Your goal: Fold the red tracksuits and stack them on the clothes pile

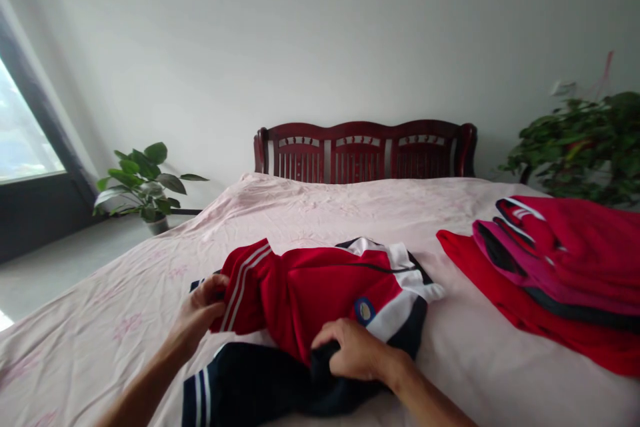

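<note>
Low centre of the frame: the jacket (320, 293), red, white and navy, lies on the bed (350, 213). The left hand (203, 310) pinches the striped sleeve; the right hand (353, 350) is bunched on dark cloth. Hands apart. Soft, light, floppy stuff, I'd say: best taken at hems and sleeve ends. Its length runs left to right, collar to the right.

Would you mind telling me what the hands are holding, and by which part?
Both grip the red jacket: left hand on its striped sleeve, right hand on its dark lower edge.
</note>
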